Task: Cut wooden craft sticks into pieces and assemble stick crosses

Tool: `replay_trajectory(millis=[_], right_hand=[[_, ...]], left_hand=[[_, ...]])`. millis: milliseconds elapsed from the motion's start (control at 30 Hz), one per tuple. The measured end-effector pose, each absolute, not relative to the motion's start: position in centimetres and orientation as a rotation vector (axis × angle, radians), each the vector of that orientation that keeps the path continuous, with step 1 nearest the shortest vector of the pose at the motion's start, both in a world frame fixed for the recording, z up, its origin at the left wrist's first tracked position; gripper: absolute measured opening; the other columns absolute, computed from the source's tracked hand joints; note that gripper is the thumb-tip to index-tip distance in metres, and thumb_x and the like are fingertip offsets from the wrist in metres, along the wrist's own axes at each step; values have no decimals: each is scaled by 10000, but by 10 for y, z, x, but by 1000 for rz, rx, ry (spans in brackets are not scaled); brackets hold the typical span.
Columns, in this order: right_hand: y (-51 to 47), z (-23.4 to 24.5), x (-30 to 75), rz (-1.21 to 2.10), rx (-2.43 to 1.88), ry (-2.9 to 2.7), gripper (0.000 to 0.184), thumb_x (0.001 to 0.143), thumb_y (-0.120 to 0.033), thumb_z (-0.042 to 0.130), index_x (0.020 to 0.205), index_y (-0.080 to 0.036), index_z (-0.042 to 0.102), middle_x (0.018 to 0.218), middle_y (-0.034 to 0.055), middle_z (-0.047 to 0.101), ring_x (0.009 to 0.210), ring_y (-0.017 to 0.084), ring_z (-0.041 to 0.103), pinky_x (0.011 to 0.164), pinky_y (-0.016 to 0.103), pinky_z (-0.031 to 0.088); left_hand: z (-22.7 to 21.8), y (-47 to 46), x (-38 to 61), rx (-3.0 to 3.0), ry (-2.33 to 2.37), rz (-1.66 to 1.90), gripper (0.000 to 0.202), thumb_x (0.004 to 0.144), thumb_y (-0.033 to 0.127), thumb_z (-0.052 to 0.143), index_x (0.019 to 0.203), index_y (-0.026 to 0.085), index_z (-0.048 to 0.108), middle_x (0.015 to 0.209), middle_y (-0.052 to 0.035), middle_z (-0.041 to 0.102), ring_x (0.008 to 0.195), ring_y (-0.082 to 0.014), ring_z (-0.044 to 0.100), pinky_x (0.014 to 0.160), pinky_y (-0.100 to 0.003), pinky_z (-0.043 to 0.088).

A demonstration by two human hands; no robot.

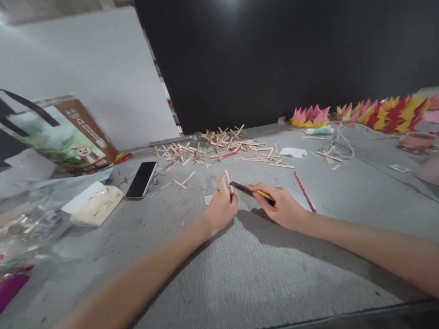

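My left hand (221, 205) is closed around a small wooden craft stick (227, 176), whose top end shows above the fingers. My right hand (281, 206) grips a yellow-and-black utility knife (263, 195). Its dark blade end points left and meets the stick, or comes very close to it; which of the two I cannot tell. Just left of my left hand lies a small pale green piece (208, 200). A pink patterned pencil (305, 191) rests on the table to the right of my right hand.
A heap of craft sticks (233, 141) spreads across the table's back. On the left are a phone (142, 180), a tissue pack (96, 204), plastic bags (20, 235) and a printed carry bag (73, 134). Folded paper pieces (397, 114), a glue stick (319, 131) and a white cable (344, 145) lie right.
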State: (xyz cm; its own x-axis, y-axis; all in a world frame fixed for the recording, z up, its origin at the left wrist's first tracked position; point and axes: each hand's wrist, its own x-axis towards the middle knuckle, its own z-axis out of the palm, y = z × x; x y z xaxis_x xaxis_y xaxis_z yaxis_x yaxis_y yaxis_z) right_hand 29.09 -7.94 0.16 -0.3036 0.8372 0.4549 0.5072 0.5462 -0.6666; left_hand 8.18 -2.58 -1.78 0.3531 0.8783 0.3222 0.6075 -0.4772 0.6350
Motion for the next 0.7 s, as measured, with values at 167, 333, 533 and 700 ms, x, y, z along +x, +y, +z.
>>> replay_trajectory(millis=[167,333,533,700], right_hand=[[-71,-4,291,549,-1035,-1965,354,1060,-335,458,1295,-187,678,1075,89,776,909,206,725,808,278,528],[-70,-6,292,560,-1060,-1977,383,1073,-366,444,1317,-181,674,1002,69,763,799,189,686,740,272,500],[-71,-5,293,578,-1075,-1997,409,1076,-389,431,1347,-185,660,861,29,701,640,159,568,616,256,425],[-70,-7,293,586,-1062,-2000,413,1076,-401,431,1350,-191,659,827,20,690,630,162,557,600,257,419]], left_hand=[[-17,-26,83,2160,1409,903,639,989,194,471,1581,110,247,785,-40,664,711,-234,672,774,-383,527],[-15,-27,83,2125,1462,872,643,988,205,471,1588,121,258,785,-50,674,702,-243,672,753,-392,533],[-15,-29,81,2131,1433,896,612,983,194,472,1562,139,281,768,-34,672,700,-236,676,727,-358,507],[-15,-30,80,2125,1447,912,586,975,197,484,1535,149,321,754,-26,671,658,-224,653,681,-334,481]])
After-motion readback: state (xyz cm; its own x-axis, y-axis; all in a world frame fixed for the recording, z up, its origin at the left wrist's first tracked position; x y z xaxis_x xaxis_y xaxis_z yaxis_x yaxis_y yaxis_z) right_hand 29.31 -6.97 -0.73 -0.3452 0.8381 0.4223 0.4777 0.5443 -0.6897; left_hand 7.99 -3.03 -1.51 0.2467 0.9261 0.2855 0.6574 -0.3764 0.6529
